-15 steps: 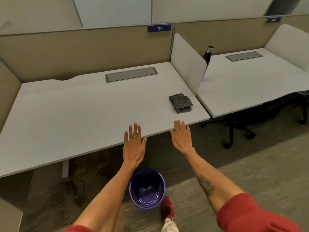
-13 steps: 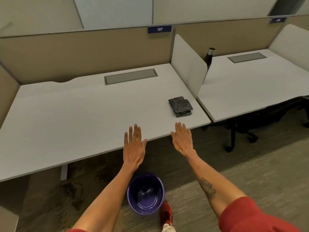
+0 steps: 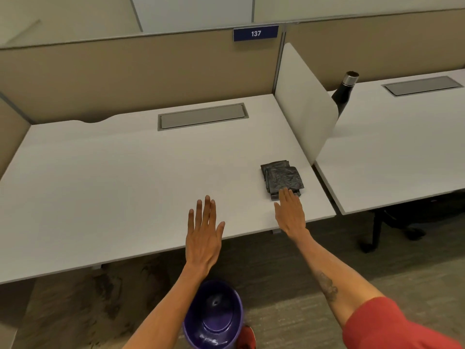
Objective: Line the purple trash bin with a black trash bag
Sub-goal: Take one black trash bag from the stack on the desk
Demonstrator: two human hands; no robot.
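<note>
**A:** Head view: my right hand (image 3: pixel 289 212), fingers flat and spread, has moved from the desk (image 3: pixel 113 185) edge to the folded black trash bag (image 3: pixel 281 178); fingertips look to touch its near corner, though I can't be sure.

**B:** And the left?

**A:** My left hand (image 3: pixel 203 238) hovers open, holding nothing. The purple trash bin (image 3: pixel 214 321) stands unlined on the floor below. Pickup comes next, I judge.

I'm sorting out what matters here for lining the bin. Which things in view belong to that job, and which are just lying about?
For the job:
- folded black bag on the desk, right hand reaching it
- purple bin on the floor, empty
- left hand, open

Lying about:
- dark bottle on the next desk
- 137 sign
</note>
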